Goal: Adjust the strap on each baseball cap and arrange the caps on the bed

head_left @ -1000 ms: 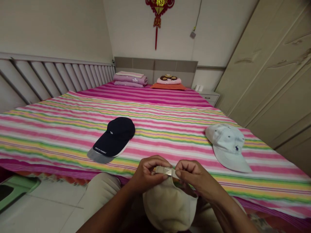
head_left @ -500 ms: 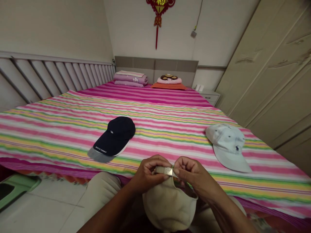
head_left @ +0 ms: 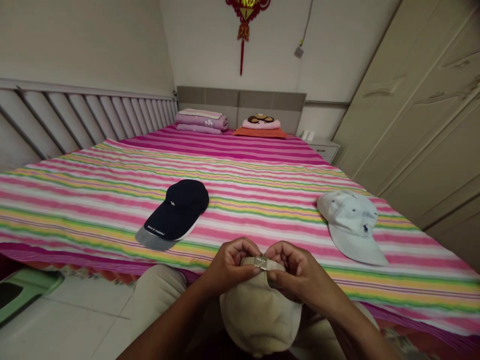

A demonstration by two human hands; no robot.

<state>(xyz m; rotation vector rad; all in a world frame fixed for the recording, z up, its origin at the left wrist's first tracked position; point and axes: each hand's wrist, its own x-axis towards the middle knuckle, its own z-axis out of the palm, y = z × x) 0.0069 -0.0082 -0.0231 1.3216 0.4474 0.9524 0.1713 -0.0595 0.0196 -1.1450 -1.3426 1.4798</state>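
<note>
Holding the beige cap [head_left: 258, 315], both hands [head_left: 229, 269]; navy cap [head_left: 187, 200], lettering [head_left: 155, 231] blurred.

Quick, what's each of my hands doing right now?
Left hand: closed, pinching the beige cap's strap beside the metal buckle.
Right hand: closed, pinching the strap on the buckle's other side.

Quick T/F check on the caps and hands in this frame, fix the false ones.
1. The navy cap and white cap lie on the striped cover. True.
2. The left hand and right hand hold the strap of the beige cap. True.
3. The white cap's brim points toward the headboard. False: it points away from it.
4. The strap has a metal buckle. True.
5. The navy cap is right of the white cap. False: it's left.
</note>
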